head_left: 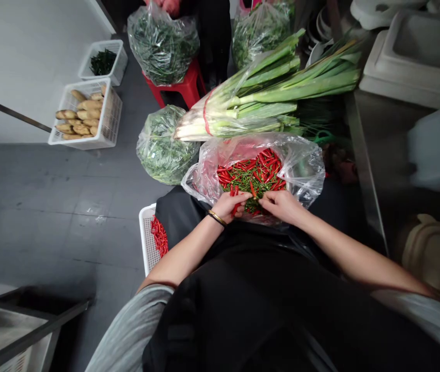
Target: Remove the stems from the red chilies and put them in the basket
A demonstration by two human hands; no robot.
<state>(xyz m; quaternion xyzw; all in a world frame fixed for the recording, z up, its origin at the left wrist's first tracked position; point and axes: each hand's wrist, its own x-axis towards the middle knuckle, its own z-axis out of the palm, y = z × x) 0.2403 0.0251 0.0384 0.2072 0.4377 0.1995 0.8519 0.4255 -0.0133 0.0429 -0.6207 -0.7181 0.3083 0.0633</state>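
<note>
My left hand (232, 205) is closed around a few red chili peppers (235, 192), just above an open clear plastic bag (301, 164). Between the two hands one more red chili (253, 189) stands tilted, its green stem end at my fingertips. My right hand (280, 205) pinches at that stem from the other side. Inside the bag lies a heap of red chilies with green stems (268, 168). At my left thigh a white basket (148, 250) holds red chilies (159, 236), partly covered by my leg and arm.
Leeks (243, 106) tied with a red band lie beyond the bag, beside bagged greens (168, 147). A red stool (183, 88) bears another bag, with a person's hands (168, 5) above it. Baskets (107, 116) stand far left; a metal counter (388, 129) runs along the right.
</note>
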